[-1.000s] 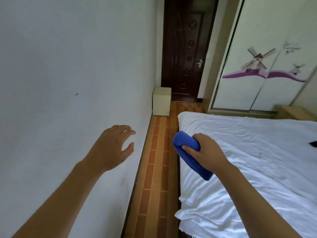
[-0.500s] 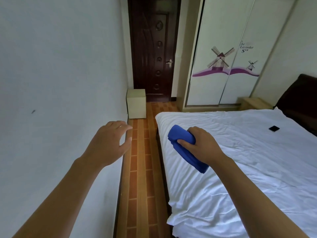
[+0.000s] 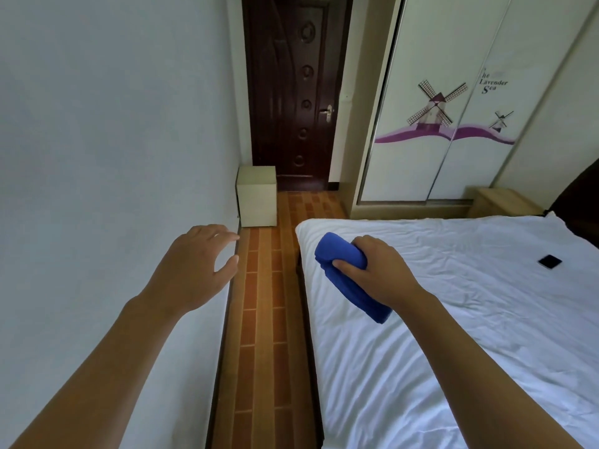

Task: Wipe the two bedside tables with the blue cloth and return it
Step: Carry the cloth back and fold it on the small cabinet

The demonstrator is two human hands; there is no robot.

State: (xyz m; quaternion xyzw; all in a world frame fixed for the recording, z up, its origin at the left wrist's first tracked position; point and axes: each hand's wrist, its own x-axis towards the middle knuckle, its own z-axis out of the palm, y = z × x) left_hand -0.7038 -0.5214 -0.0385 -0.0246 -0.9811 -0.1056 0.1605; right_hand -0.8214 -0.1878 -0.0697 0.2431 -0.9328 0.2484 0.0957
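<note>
In the middle of the frame, a rolled blue cloth [image 3: 348,275] is gripped by the right hand [image 3: 382,270], above the bed [image 3: 470,319]. The left hand [image 3: 194,267] is held empty, fingers loosely apart. A bedside table [image 3: 504,202] is seen far right.

My right hand [image 3: 381,270] grips the rolled blue cloth [image 3: 350,277] over the bed [image 3: 453,319]; left hand [image 3: 194,270] hangs loose beside the wall [image 3: 97,157].

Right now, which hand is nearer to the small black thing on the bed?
Right. The right hand is over the bed, left of the black thing; the left hand is beyond the bed, by the wall.
</note>
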